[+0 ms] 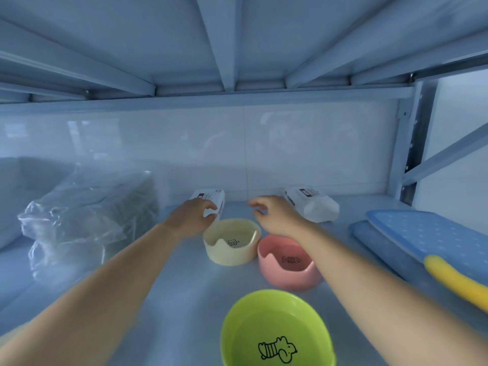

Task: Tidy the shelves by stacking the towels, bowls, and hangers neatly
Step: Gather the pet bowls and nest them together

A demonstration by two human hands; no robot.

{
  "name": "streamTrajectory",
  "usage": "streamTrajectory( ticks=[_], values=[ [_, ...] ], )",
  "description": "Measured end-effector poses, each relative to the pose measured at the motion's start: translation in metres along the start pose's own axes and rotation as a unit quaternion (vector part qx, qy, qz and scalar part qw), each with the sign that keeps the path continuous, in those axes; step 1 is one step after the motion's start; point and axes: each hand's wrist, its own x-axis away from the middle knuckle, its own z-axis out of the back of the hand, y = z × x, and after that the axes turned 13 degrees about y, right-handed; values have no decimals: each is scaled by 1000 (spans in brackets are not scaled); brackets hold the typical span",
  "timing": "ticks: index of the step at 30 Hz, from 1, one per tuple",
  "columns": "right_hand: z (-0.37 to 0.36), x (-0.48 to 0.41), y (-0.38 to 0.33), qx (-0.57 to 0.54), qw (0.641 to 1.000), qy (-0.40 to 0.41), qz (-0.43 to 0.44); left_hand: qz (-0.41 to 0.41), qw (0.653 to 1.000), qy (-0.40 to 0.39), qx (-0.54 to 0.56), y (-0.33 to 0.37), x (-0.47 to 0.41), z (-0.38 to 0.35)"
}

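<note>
Reaching over unstacked bowls toward the back of the shelf [182, 299].

Leaving the stacking barely begun, judging by the layout: keeping the cream paw-print bowl [232, 253], the pink fish-print bowl [286, 276] just beside it and the green bowl [274, 320] nearer the front all separate, upright, mouths facing up, being round and so showing no long axis, the cream and pink notched rims dipping toward the viewer. Stretching the left hand [194, 215] to the near end of a white wrapped pack [210, 196], fingers curling at it, not showing clearly whether gripping. Hovering the right hand [273, 213] loosely curled and holding nothing, beside a second white pack [314, 207]. Passing blue dotted towels [422, 239] already stacked at the right under a yellow object [456, 282], and a clear plastic bag [84, 217] at the left.
</note>
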Motion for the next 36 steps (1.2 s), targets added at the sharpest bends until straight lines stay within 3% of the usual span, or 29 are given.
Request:
streamTrajectory(
  ticks=[3, 6, 18, 23, 28, 36],
  values=[
    [-15, 5, -20, 33, 995, -82, 36, -30, 996, -61, -61, -21, 5, 0],
    [-17, 8, -32, 72, 989, -118, 47, -59, 993, -73, -78, -32, 8, -3],
    [-19, 18, -37, 75, 993, -97, 2, -81, 986, -109, -94, -44, 8, 6],
    [-22, 19, -44, 79, 991, -107, -13, -91, 987, -44, -123, -41, 5, 5],
    [-17, 24, -47, 68, 990, -120, -38, -88, 981, -128, -117, -42, 3, -17],
    [-14, 28, -38, 29, 992, -112, -50, -111, 988, -45, -102, -50, 11, -22]
  ],
)
